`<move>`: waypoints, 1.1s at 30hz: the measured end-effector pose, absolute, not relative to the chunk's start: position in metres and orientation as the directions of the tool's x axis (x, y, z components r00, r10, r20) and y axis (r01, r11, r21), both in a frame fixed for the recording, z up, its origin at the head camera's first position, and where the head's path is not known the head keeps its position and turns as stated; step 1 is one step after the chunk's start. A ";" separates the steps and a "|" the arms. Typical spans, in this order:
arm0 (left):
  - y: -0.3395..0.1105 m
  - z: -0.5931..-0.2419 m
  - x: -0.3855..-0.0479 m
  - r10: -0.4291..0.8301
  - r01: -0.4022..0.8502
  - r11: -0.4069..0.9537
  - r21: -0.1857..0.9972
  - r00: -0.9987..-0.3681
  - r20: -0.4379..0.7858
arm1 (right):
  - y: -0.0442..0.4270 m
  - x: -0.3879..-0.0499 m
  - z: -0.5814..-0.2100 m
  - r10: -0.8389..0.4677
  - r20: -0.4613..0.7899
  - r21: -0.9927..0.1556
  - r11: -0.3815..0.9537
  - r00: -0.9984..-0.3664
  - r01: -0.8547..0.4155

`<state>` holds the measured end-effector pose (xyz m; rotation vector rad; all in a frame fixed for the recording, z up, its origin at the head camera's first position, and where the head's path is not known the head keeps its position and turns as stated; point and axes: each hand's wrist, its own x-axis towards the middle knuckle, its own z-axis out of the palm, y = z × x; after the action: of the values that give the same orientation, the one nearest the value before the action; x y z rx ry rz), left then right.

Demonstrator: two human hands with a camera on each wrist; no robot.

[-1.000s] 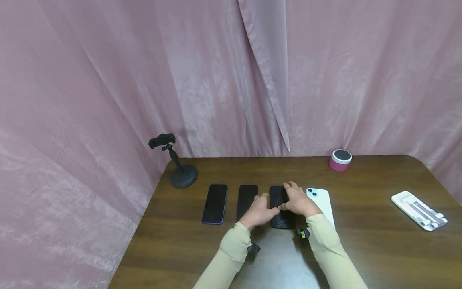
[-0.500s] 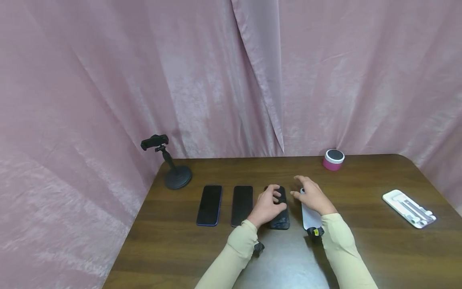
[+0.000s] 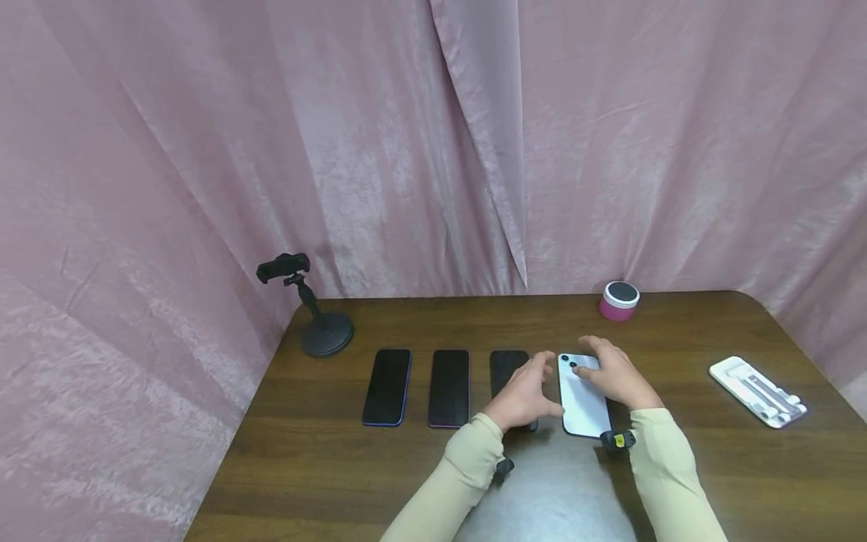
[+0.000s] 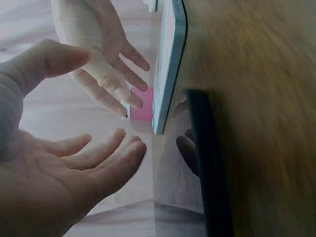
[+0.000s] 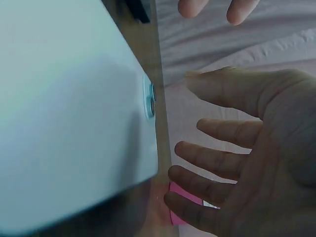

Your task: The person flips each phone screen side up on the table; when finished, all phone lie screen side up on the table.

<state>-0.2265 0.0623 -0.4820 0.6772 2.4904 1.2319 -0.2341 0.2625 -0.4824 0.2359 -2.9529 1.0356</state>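
Four phones would be several: in the head view a row of several phones lies on the table. The rightmost is a white phone (image 3: 584,410), back up, two camera lenses at its upper left. My right hand (image 3: 615,376) hovers over its right side with fingers spread; in the right wrist view the fingers stand clear of it. My left hand (image 3: 528,395) is over the neighbouring black phone (image 3: 504,370) and partly hides it. Its loosely bent fingers hold nothing in the left wrist view. Further left lie a second black phone (image 3: 448,388) and a blue-edged phone (image 3: 387,388).
On the brown wooden table (image 3: 305,467) a black stand (image 3: 327,333) rises at the back left. A pink jar (image 3: 617,307) with a dark-topped lid sits at the back. To the right lies a white case-like item (image 3: 759,392). Pink curtains (image 3: 379,150) hang behind.
Both hands have shifted right, from the third phone towards the white phone. The right hand has uncovered much of the white phone. The head view has turned slightly right.
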 end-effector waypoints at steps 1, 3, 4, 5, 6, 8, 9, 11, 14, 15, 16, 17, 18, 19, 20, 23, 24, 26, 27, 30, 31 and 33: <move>0.065 -0.482 -0.226 0.533 0.306 0.552 0.775 -0.845 -0.047 | 0.264 -0.233 -0.482 -0.140 0.043 -0.622 0.771 -0.989 -0.136; 0.071 -0.482 -0.224 0.549 0.342 0.605 0.719 -0.833 -0.066 | 0.268 -0.233 -0.483 -0.140 0.025 -0.625 0.770 -0.990 -0.125; 0.074 -0.483 -0.223 0.557 0.365 0.631 0.684 -0.827 -0.072 | 0.269 -0.232 -0.483 -0.140 0.016 -0.628 0.769 -0.990 -0.119; 0.077 -0.483 -0.222 0.562 0.381 0.654 0.653 -0.823 -0.082 | 0.270 -0.231 -0.483 -0.141 0.008 -0.629 0.769 -0.990 -0.115; 0.080 -0.483 -0.221 0.564 0.393 0.674 0.625 -0.821 -0.092 | 0.271 -0.231 -0.484 -0.144 0.007 -0.629 0.769 -0.990 -0.117; 0.085 -0.482 -0.219 0.560 0.398 0.706 0.585 -0.820 -0.118 | 0.273 -0.231 -0.484 -0.152 0.002 -0.623 0.773 -0.988 -0.120; 0.088 -0.482 -0.218 0.556 0.401 0.719 0.568 -0.822 -0.123 | 0.274 -0.231 -0.485 -0.156 -0.002 -0.619 0.776 -0.988 -0.121; 0.092 -0.482 -0.216 0.539 0.390 0.744 0.543 -0.830 -0.143 | 0.275 -0.230 -0.485 -0.160 -0.009 -0.619 0.777 -0.987 -0.120; 0.096 -0.483 -0.214 0.514 0.369 0.772 0.517 -0.841 -0.167 | 0.275 -0.230 -0.485 -0.165 -0.026 -0.625 0.773 -0.986 -0.113; 0.097 -0.484 -0.214 0.508 0.366 0.779 0.509 -0.844 -0.171 | 0.275 -0.230 -0.485 -0.166 -0.030 -0.628 0.770 -0.986 -0.110; 0.097 -0.484 -0.214 0.505 0.365 0.785 0.501 -0.846 -0.174 | 0.275 -0.229 -0.485 -0.166 -0.034 -0.632 0.768 -0.985 -0.108; 0.097 -0.485 -0.214 0.505 0.372 0.788 0.490 -0.846 -0.170 | 0.276 -0.229 -0.485 -0.167 -0.039 -0.632 0.768 -0.985 -0.106; 0.097 -0.486 -0.213 0.505 0.378 0.793 0.478 -0.847 -0.168 | 0.276 -0.229 -0.485 -0.169 -0.043 -0.630 0.769 -0.985 -0.105; 0.098 -0.487 -0.213 0.505 0.385 0.797 0.465 -0.847 -0.165 | 0.276 -0.230 -0.486 -0.169 -0.048 -0.629 0.770 -0.984 -0.102; 0.098 -0.488 -0.213 0.509 0.399 0.801 0.447 -0.846 -0.158 | 0.276 -0.230 -0.486 -0.170 -0.050 -0.627 0.773 -0.984 -0.101; 0.100 -0.488 -0.212 0.511 0.423 0.818 0.391 -0.845 -0.155 | 0.276 -0.231 -0.488 -0.172 -0.049 -0.617 0.780 -0.984 -0.105; 0.101 -0.488 -0.211 0.508 0.426 0.825 0.372 -0.847 -0.158 | 0.276 -0.232 -0.488 -0.174 -0.047 -0.615 0.781 -0.984 -0.108; 0.103 -0.486 -0.210 0.506 0.436 0.834 0.338 -0.849 -0.155 | 0.276 -0.232 -0.488 -0.176 -0.040 -0.613 0.782 -0.984 -0.115; 0.103 -0.486 -0.209 0.503 0.436 0.838 0.328 -0.850 -0.154 | 0.277 -0.232 -0.488 -0.179 -0.037 -0.613 0.781 -0.983 -0.119; 0.105 -0.485 -0.207 0.503 0.448 0.842 0.301 -0.854 -0.134 | 0.277 -0.232 -0.488 -0.185 -0.025 -0.616 0.777 -0.982 -0.131; 0.105 -0.486 -0.207 0.505 0.453 0.841 0.296 -0.854 -0.125 | 0.278 -0.233 -0.488 -0.186 -0.018 -0.619 0.774 -0.982 -0.135; 0.105 -0.486 -0.206 0.508 0.462 0.839 0.287 -0.854 -0.111 | 0.278 -0.233 -0.488 -0.190 -0.010 -0.627 0.766 -0.982 -0.141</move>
<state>-0.2063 0.1053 -0.4861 0.7540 2.8361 0.3744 -0.2329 0.2779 -0.4878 0.2833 -3.0202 1.0638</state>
